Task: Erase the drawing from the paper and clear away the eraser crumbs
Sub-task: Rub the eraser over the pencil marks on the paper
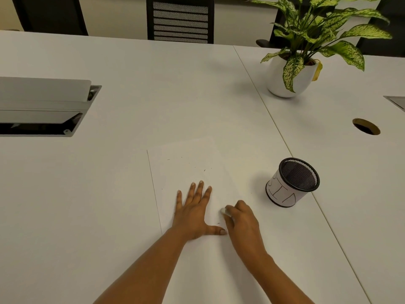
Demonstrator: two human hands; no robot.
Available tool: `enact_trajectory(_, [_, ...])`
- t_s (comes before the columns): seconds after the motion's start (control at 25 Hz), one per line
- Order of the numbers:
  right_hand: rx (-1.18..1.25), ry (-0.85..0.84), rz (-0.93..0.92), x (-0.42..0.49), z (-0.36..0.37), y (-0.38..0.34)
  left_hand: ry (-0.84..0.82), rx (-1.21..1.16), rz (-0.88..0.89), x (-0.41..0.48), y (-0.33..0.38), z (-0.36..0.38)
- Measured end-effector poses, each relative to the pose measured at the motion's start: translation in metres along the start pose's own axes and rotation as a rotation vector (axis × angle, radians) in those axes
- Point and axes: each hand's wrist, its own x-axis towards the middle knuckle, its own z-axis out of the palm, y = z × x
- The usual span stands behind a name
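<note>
On the paper (188, 163), hands: left (194, 212) flat, right (241, 220) pinching eraser (224, 211).

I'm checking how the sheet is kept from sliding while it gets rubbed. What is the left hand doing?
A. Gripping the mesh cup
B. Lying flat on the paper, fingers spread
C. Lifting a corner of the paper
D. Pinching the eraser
B: the left hand lies flat on the paper with straight, spread fingers, while the right hand beside it pinches the white eraser.
</note>
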Motion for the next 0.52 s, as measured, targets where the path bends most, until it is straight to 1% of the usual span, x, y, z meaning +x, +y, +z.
enact_trajectory(0.16, [-0.071, -0.022, 0.062, 0.049, 0.000, 0.007, -0.003, 0.007, 0.004, -0.001, 0.000, -0.001])
enact_trajectory(0.28, [-0.033, -0.028, 0.095, 0.072, 0.000, 0.014, -0.001, 0.013, 0.006, -0.001, 0.000, -0.001])
enact_trajectory(0.4, [0.093, -0.023, 0.169, 0.056, -0.006, 0.018, -0.004, 0.013, 0.006, -0.002, 0.000, -0.001])
enact_trajectory(0.52, [0.114, -0.025, 0.118, 0.010, -0.014, 0.017, -0.005, 0.001, 0.008, -0.001, 0.000, -0.001])
